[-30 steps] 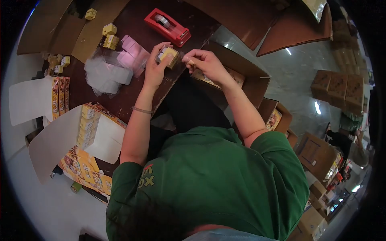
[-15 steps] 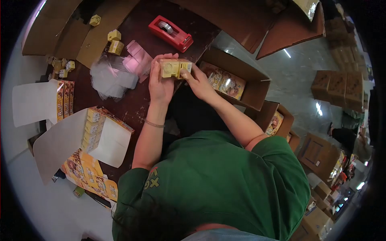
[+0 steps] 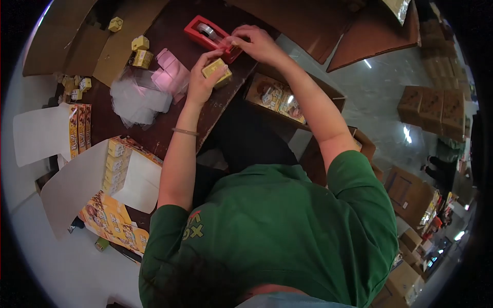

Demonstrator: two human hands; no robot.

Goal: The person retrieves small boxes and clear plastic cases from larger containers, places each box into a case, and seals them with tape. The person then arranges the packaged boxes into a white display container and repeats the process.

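A small yellow box (image 3: 216, 73) is held in my left hand (image 3: 198, 84), whose fingers and thumb wrap round its sides. Just beyond it stands a red tape dispenser (image 3: 194, 32) with a clear roll of tape (image 3: 207, 31) in it. My right hand (image 3: 259, 46) reaches over the dispenser's front end, thumb and finger pinched together on the tape's free end. Left of my left hand lie a folded pink sheet (image 3: 171, 74) and a heap of clear plastic wrappers (image 3: 136, 102).
Small yellow boxes (image 3: 142, 59) sit at the table's far left. An open display carton (image 3: 136, 177) holds several more. Right of the dark table (image 3: 221, 105) stands a brown carton (image 3: 336, 100) with printed packs (image 3: 269, 95). Stacked cartons (image 3: 429, 110) stand on the floor.
My right hand has left the yellow box and moved up to the front of the tape dispenser. My left hand has kept the box, tilting it and bringing it nearer the dispenser.
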